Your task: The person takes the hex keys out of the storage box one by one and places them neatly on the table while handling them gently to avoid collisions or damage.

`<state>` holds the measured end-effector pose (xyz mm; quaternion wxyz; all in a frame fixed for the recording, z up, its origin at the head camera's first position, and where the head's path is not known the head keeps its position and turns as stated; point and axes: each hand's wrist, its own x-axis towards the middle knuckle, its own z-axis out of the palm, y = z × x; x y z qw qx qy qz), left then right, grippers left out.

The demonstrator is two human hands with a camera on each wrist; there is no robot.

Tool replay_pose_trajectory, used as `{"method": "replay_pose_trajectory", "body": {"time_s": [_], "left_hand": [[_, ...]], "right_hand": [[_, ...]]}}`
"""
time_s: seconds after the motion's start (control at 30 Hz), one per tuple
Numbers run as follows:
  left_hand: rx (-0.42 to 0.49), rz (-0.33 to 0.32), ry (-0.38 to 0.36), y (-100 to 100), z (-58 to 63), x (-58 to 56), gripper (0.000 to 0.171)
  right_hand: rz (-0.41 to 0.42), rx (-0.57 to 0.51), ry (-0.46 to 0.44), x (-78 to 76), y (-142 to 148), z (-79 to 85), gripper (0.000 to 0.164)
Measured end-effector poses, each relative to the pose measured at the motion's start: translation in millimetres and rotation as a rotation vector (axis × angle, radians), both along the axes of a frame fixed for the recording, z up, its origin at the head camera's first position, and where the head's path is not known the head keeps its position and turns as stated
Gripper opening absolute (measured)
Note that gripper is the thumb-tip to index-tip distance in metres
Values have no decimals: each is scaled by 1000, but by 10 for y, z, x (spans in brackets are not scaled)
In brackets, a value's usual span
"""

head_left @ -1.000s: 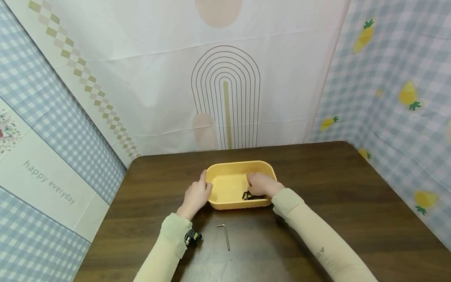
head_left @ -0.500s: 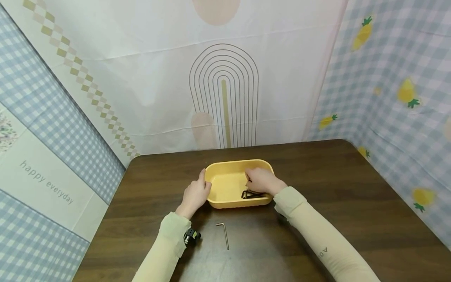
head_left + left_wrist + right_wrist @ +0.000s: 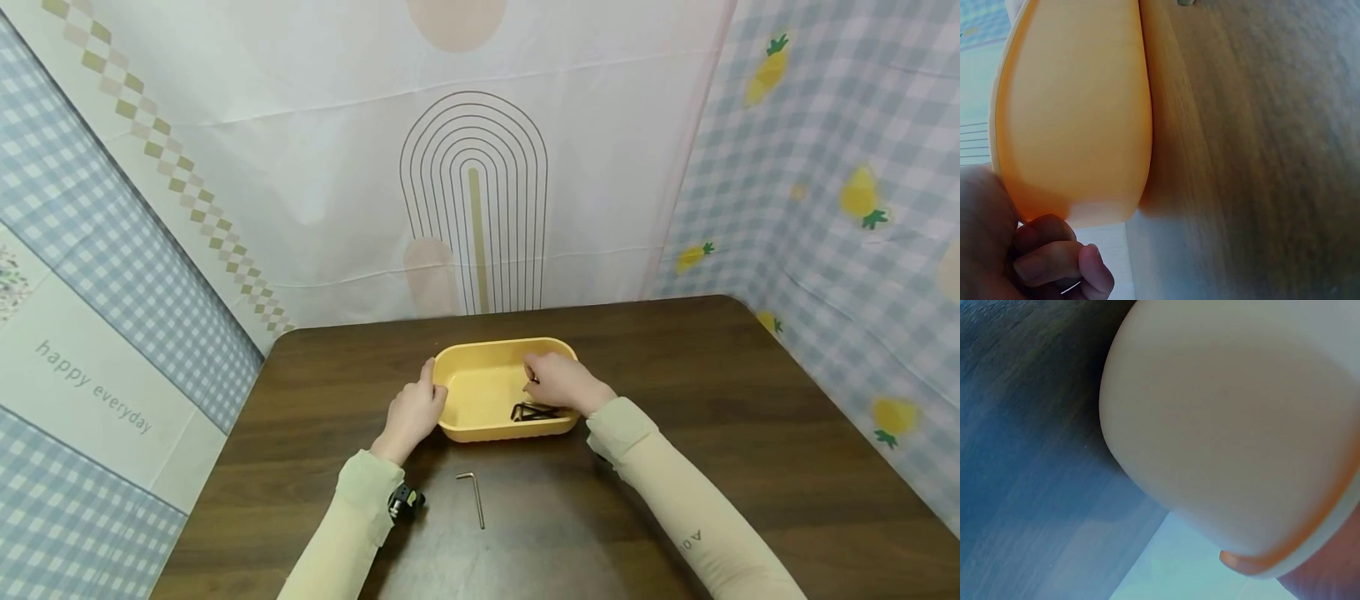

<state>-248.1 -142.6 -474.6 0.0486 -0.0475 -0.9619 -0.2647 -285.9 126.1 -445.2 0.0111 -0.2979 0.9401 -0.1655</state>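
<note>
A yellow tray (image 3: 480, 433) stands on the table. My left hand (image 3: 412, 412) grips its left end, the index finger lying along the rim; in the left wrist view the other fingers (image 3: 1054, 259) are curled by the tray's wall. Inside the tray, at the right, my right hand (image 3: 562, 383) is bent down with its fingers curled, and a small dark bit of a hex key shows at the fingertips; the rest of that key is hidden. Several black hex keys (image 3: 534, 412) lie in the tray's front right part, below this hand. The right wrist view shows mostly the tray's outer wall (image 3: 1229, 437).
A single silvery hex key (image 3: 477, 502) lies on the dark wooden table (image 3: 675, 400) in front of the tray. Printed cloth hangs behind the table and on both sides.
My right hand has risen slightly off the black hex keys, and more of them show. The left hand stays on the tray. The head view has shifted a little.
</note>
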Motion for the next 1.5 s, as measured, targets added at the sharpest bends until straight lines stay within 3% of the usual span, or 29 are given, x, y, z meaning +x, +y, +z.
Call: {"method": "replay_pose_trajectory", "body": {"time_s": [0.23, 0.4, 0.63, 1.03, 1.33, 1.5], "left_hand": [[6, -8, 4, 8, -43, 27, 57], [9, -10, 6, 14, -49, 29, 57], [3, -2, -15, 12, -41, 32, 58], [10, -2, 7, -8, 2, -9, 57], [-6, 0, -8, -27, 4, -20, 58], [-3, -9, -12, -21, 8, -14, 59]], "right_hand": [[-8, -13, -27, 37, 34, -21, 17], [-10, -49, -38, 92, 33, 70, 13], [38, -107, 90, 160, -8, 237, 15], [73, -164, 203, 382, -148, 530, 13], [86, -197, 130, 572, -201, 558, 14], [77, -208, 144, 692, -233, 543, 15]]}}
